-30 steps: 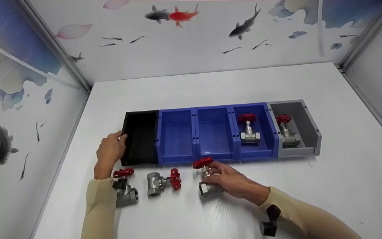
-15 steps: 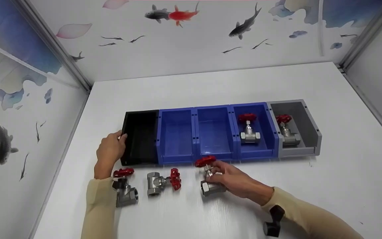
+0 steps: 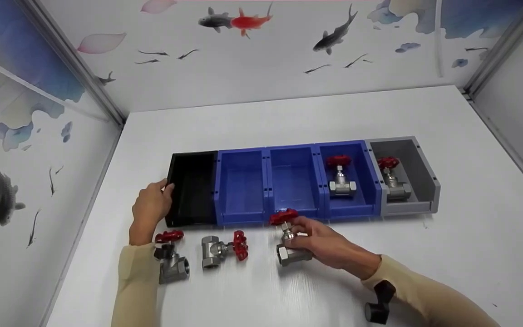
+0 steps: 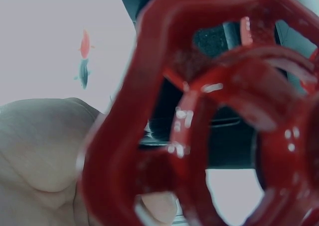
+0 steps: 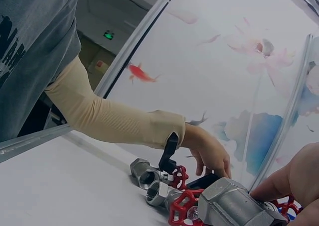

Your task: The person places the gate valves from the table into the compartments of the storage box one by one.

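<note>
My right hand (image 3: 329, 243) pinches a steel gate valve (image 3: 293, 255) by the neck below its red handwheel. The valve is held at the front edge of the blue bins, its handwheel overlapping the rim of the middle blue bin (image 3: 294, 210). In the right wrist view its hexagonal body (image 5: 234, 203) looms close. At the far left my left hand (image 3: 150, 206) holds the side wall of the black bin (image 3: 193, 221), thumb at the rim. Two more gate valves lie in front: one valve (image 3: 173, 270) beside my left sleeve, another valve (image 3: 216, 250) on its side.
The bins stand joined in a row. A gate valve (image 3: 342, 187) lies in the right blue bin (image 3: 354, 210), and another valve (image 3: 395, 186) in the grey bin (image 3: 409, 208). White printed panels (image 3: 261, 68) enclose the white table (image 3: 243, 299).
My right hand has shifted slightly right and up with the gate valve, whose handwheel now overlaps the bin's front rim. The left hand has stayed at the black bin.
</note>
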A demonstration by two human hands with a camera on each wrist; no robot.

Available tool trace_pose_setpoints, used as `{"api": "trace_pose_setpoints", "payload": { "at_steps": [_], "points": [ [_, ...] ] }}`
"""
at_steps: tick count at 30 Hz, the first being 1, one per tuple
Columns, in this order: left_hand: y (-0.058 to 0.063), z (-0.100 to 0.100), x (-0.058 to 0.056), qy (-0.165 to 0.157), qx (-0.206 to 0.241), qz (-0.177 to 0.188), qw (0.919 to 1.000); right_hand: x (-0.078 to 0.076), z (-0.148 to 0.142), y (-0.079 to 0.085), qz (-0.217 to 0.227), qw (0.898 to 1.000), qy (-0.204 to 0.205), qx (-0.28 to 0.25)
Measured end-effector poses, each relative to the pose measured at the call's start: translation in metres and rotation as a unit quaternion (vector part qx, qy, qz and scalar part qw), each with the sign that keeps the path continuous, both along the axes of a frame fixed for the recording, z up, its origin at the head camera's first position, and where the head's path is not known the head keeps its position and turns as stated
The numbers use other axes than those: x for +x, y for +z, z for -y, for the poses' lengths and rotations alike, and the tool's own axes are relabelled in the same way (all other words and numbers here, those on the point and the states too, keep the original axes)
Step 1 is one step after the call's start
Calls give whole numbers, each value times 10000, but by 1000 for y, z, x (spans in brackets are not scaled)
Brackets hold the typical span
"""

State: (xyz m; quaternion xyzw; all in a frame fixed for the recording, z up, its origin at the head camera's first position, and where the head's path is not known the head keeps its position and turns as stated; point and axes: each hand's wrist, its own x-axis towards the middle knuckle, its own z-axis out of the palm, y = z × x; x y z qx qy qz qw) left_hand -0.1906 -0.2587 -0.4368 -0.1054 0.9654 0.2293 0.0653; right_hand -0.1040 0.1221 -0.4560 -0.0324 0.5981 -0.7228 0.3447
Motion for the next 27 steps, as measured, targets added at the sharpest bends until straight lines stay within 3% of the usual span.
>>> {"api": "trace_pose_setpoints", "payload": {
  "at_steps": [27],
  "points": [
    [-1, 0, 1, -66, 1, -103, 9999, -9, -11, 16, 16, 9997, -195, -125]
  ]
}}
